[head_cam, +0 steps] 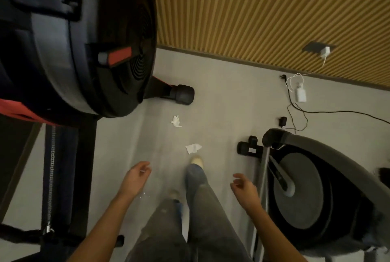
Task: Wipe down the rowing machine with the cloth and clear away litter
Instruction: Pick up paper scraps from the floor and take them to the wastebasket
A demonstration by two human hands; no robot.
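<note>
The black rowing machine (69, 46) with a red lever fills the upper left; its foot (181, 94) rests on the grey floor. Two crumpled white paper scraps lie on the floor: one scrap (175, 121) below the machine's foot, another scrap (193, 148) just ahead of my shoe (197, 161). My left hand (137, 177) hovers over the floor with fingers loosely apart, holding nothing. My right hand (244, 185) is also spread and holds nothing. No cloth is in view.
A grey exercise bike (299, 190) stands at the right, close to my right arm. White chargers (300, 94) and black cables (299, 114) lie on the floor by the slatted wooden wall (263, 8). Open floor runs between the two machines.
</note>
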